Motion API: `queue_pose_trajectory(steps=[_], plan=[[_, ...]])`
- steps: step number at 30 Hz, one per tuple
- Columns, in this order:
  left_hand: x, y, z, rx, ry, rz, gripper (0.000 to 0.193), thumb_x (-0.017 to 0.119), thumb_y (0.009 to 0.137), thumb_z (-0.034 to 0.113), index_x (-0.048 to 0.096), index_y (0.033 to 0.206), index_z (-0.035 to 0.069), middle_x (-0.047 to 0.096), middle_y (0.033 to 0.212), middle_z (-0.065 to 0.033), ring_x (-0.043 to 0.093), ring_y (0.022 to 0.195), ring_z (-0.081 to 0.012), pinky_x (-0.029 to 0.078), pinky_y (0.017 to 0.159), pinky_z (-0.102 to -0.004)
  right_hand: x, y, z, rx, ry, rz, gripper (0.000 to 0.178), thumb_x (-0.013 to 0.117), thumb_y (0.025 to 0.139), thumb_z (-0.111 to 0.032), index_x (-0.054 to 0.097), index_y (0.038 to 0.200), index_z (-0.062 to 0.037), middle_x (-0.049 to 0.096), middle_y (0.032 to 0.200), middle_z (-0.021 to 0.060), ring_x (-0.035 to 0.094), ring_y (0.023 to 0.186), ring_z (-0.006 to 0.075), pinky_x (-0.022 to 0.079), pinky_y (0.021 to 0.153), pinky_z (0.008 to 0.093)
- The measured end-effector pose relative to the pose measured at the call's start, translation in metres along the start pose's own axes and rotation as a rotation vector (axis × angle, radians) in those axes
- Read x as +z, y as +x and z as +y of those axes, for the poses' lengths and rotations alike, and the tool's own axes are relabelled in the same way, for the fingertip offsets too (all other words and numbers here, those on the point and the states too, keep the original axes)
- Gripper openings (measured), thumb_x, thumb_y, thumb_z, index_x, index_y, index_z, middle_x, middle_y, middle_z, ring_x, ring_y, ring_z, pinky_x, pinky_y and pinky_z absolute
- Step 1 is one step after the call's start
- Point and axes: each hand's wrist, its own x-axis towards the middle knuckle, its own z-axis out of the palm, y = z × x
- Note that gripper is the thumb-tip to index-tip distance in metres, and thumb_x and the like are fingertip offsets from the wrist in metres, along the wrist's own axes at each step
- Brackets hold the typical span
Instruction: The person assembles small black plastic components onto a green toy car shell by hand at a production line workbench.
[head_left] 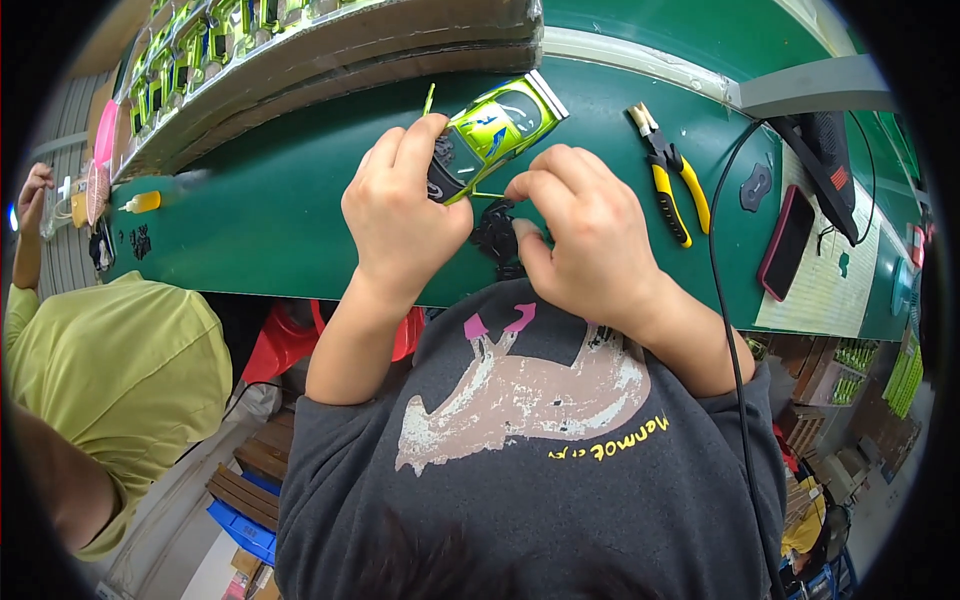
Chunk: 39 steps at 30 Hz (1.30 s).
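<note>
My left hand [400,205] grips a shiny lime-green toy car [492,128] with blue markings, tilted above the green table. Thin green flaps, which look like its doors, stick out on both sides. Part of the car is hidden by my fingers. At the car's near side is my right hand [585,225], its fingers curled and its index fingertip by the end of the nearer flap. What its fingertips hold, if anything, does not show. Under and beside that hand lies a pile of small black plastic parts [492,236], close to the table's front edge.
A cardboard tray [400,50] full of green car bodies stands at the back left. Yellow-handled pliers [668,175], a flat black piece [756,188], a phone [787,242] and a paper sheet [825,285] lie rightward. A black cable [722,300] hangs past my right arm. A co-worker [120,380] sits left.
</note>
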Motion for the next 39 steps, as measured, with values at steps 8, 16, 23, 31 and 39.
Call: queue_pose_trajectory(steps=[8, 16, 23, 31, 39], plan=[[-0.017, -0.023, -0.021, -0.145, 0.012, 0.124, 0.046, 0.069, 0.065, -0.003, 0.061, 0.110, 0.002, 0.068, 0.098, -0.0138, 0.067, 0.090, -0.0334, 0.053, 0.078, -0.0378, 0.035, -0.050, 0.023, 0.064, 0.170, -0.378, 0.018, 0.073, 0.075, -0.008, 0.068, 0.092, -0.0056, 0.061, 0.092, 0.0097, 0.063, 0.088, 0.0299, 0.053, 0.077, 0.0396], [-0.017, -0.044, -0.022, -0.251, -0.069, 0.136, 0.046, 0.066, 0.066, -0.004, 0.062, 0.111, 0.001, 0.068, 0.099, -0.0154, 0.067, 0.091, -0.0332, 0.052, 0.081, -0.0368, 0.053, -0.059, 0.019, 0.125, 0.014, -0.283, 0.017, 0.074, 0.074, -0.012, 0.065, 0.085, -0.0023, 0.060, 0.088, 0.0114, 0.062, 0.087, 0.0308, 0.053, 0.077, 0.0412], [-0.016, -0.053, -0.012, -0.220, -0.101, 0.073, 0.044, 0.064, 0.069, -0.005, 0.062, 0.112, -0.001, 0.067, 0.096, -0.0137, 0.064, 0.084, -0.0251, 0.051, 0.076, -0.0318, 0.016, -0.052, 0.023, 0.429, 0.584, -0.132, 0.010, 0.072, 0.086, -0.003, 0.064, 0.091, 0.0012, 0.067, 0.080, 0.0037, 0.062, 0.072, 0.0067, 0.051, 0.065, 0.0227], [0.003, -0.040, 0.021, -0.030, -0.110, 0.059, 0.053, 0.065, 0.059, -0.004, 0.064, 0.111, 0.005, 0.058, 0.080, -0.0124, 0.059, 0.070, -0.0324, 0.049, 0.062, -0.0394, -0.002, -0.026, 0.014, 0.432, 0.815, -0.029, 0.010, 0.071, 0.087, -0.004, 0.068, 0.095, 0.0018, 0.069, 0.083, 0.0028, 0.064, 0.076, 0.0069, 0.053, 0.070, 0.0227], [0.009, -0.029, 0.032, 0.011, -0.074, 0.002, 0.044, 0.064, 0.068, -0.007, 0.064, 0.111, 0.002, 0.061, 0.083, -0.0141, 0.060, 0.070, -0.0321, 0.049, 0.063, -0.0390, -0.007, -0.020, 0.034, 0.648, 1.105, -0.193, 0.011, 0.071, 0.083, 0.000, 0.071, 0.094, 0.0034, 0.070, 0.082, 0.0042, 0.065, 0.079, 0.0087, 0.054, 0.073, 0.0238]])
